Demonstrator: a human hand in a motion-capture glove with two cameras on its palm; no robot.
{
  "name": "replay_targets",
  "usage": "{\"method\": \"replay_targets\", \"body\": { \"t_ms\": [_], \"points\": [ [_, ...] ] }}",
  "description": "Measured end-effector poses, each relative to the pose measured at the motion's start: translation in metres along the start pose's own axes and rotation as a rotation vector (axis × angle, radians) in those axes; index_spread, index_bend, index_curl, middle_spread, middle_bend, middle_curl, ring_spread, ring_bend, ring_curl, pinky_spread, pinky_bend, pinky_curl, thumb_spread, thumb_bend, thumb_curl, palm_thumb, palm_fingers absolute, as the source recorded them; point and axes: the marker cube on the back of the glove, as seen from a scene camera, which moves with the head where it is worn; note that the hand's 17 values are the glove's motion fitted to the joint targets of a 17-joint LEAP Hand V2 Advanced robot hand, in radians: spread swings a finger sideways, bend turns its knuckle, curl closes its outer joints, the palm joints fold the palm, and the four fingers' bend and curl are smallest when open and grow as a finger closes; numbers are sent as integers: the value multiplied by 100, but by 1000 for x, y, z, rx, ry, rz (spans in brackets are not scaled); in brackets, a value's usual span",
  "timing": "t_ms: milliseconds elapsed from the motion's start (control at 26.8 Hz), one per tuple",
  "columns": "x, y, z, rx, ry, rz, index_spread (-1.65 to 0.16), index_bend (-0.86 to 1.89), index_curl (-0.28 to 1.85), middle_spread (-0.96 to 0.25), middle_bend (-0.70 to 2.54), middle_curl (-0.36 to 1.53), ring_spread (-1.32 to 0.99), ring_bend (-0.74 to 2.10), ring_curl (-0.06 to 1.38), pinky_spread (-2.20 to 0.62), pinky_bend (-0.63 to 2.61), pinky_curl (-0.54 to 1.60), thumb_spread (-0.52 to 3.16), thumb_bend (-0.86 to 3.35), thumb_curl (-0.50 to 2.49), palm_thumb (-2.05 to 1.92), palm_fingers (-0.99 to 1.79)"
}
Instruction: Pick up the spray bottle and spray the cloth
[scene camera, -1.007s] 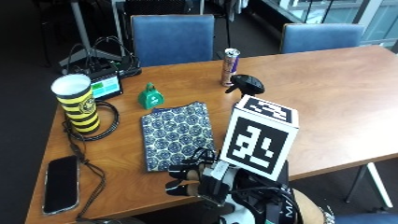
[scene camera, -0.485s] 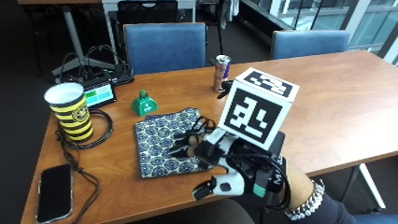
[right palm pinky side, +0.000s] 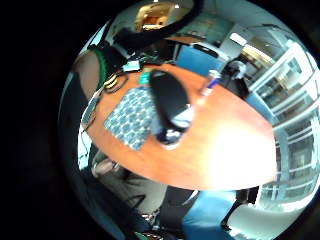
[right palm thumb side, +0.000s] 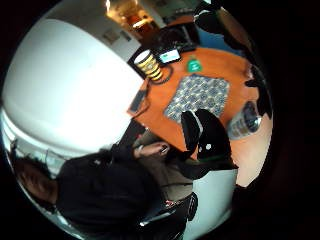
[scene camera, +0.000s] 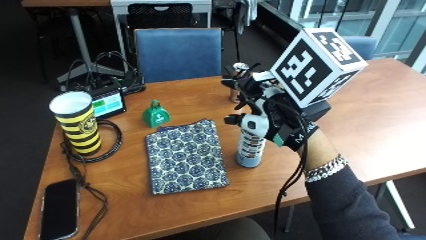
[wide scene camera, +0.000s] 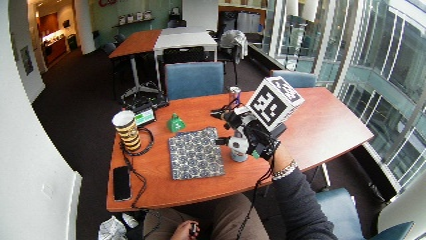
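Observation:
The spray bottle (scene camera: 251, 144) (wide scene camera: 238, 148) stands upright on the wooden table (scene camera: 373, 115), just right of the blue-and-white patterned cloth (scene camera: 187, 155) (wide scene camera: 194, 153). That cloth (right palm thumb side: 198, 97) (right palm pinky side: 131, 117) lies flat. My gloved right hand (scene camera: 283, 120) (wide scene camera: 258, 133) is at the bottle's top, fingers curled round its neck and black sprayer head. The nozzle points toward the cloth. The thumb side palm view shows the clear bottle body (right palm thumb side: 244, 120) close beside my black fingers (right palm thumb side: 210, 136).
A green bell (scene camera: 156, 114) sits behind the cloth, a yellow-and-black striped cup (scene camera: 76, 122) at the far left with cables round its foot. A phone (scene camera: 60, 207) lies near the front left corner. A can (scene camera: 234, 82) stands behind my hand. A blue chair (scene camera: 176, 50) faces the table.
My hand has risen from low at the table's near edge, beside the cloth, and now grips the bottle's top. The outside camera has shifted as well.

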Motion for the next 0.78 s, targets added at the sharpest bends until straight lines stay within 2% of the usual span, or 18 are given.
{"method": "replay_targets", "body": {
  "t_ms": [261, 410, 559, 783],
  "points": [
    [44, -8, 16, 34, 27, 216, -40, 6, 24, -15, 27, 33, -12, 47, 33, 20, 24, 31, 111, 9, 32, 80, 73],
    [54, -10, 32, 65, 7, 288, -39, 6, 23, -15, 27, 35, -14, 53, 35, 19, 23, 31, 110, 9, 35, 84, 74],
    [61, -10, 43, 107, -97, 348, -38, 6, 21, -18, 35, 37, -16, 57, 36, 16, 19, 31, 107, 8, 37, 87, 83],
    [69, -7, 63, 174, -401, 443, -37, 5, 18, -23, 44, 42, -20, 62, 38, 9, 21, 32, 97, 5, 41, 92, 98]
  ]
}}
